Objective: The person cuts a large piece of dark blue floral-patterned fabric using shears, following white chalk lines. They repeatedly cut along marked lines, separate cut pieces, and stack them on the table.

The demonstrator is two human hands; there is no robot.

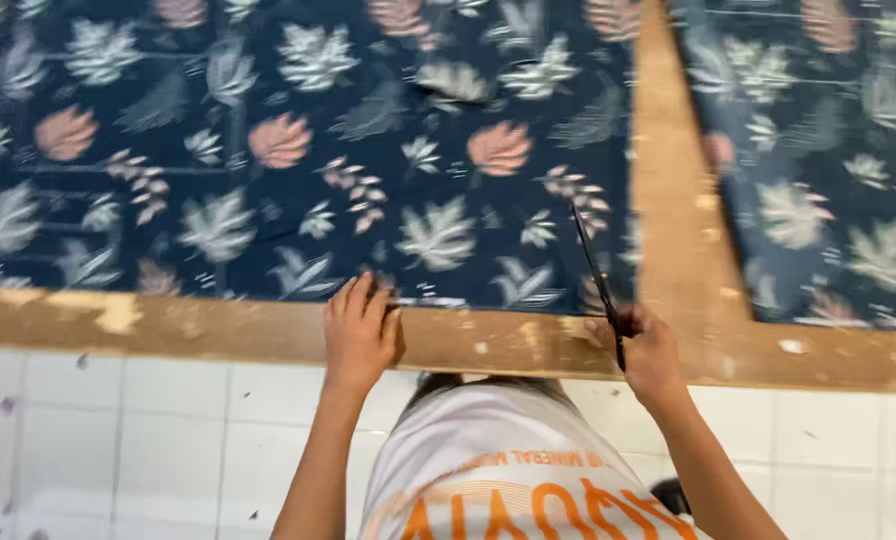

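Observation:
A large dark blue fabric (pixel 298 150) printed with pale and pink leaves lies spread over a wooden table (pixel 168 325). My left hand (pixel 360 330) rests flat on the table's near edge, fingertips touching the fabric's hem. My right hand (pixel 648 350) grips the handles of black scissors (pixel 593 270), whose thin blades point up and away over the fabric's right portion. The blades look closed or nearly so.
A second piece of the same leaf-print fabric (pixel 818 160) lies to the right, parted from the first by a bare strip of wood (pixel 673 180). White floor tiles (pixel 118 440) run below the table edge. My white shirt with orange print (pixel 508 480) fills the bottom centre.

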